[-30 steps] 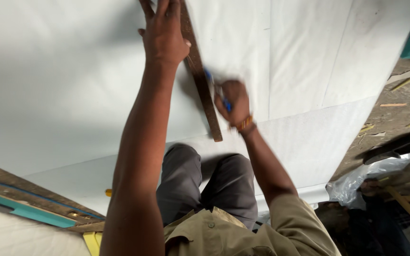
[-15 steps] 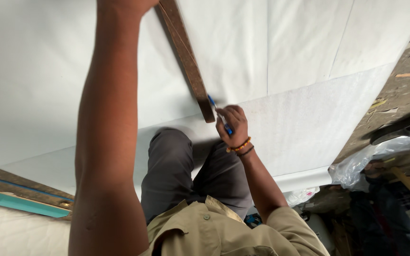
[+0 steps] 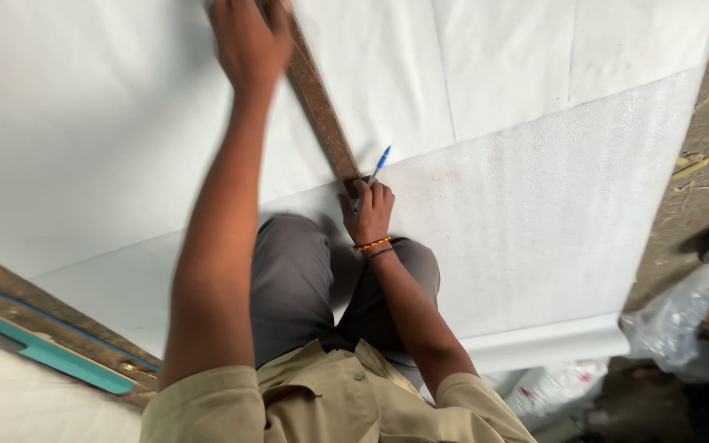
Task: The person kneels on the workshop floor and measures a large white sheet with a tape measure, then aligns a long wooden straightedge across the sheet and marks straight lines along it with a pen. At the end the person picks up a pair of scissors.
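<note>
A long brown wooden straightedge [image 3: 322,111] lies slanted across a large white sheet [image 3: 100,123]. My left hand [image 3: 248,41] presses down on its far end, fingers curled over the wood. My right hand [image 3: 368,212] rests at the near end of the straightedge, shut on a blue pen [image 3: 373,174] that points up and away. Beaded bracelets circle the right wrist. My knees in grey trousers [image 3: 289,279] rest on the sheet.
A textured white foam sheet [image 3: 551,213] overlaps the smooth one, its rolled edge at the lower right. A clear plastic bag [image 3: 691,320] lies on the dirt ground at right. A teal-edged wooden frame [image 3: 51,353] sits at lower left.
The view has shifted; my left hand came back into sight on the straightedge's far end. My right hand with the pen stays at the near end, the pen now lifted more upright.
</note>
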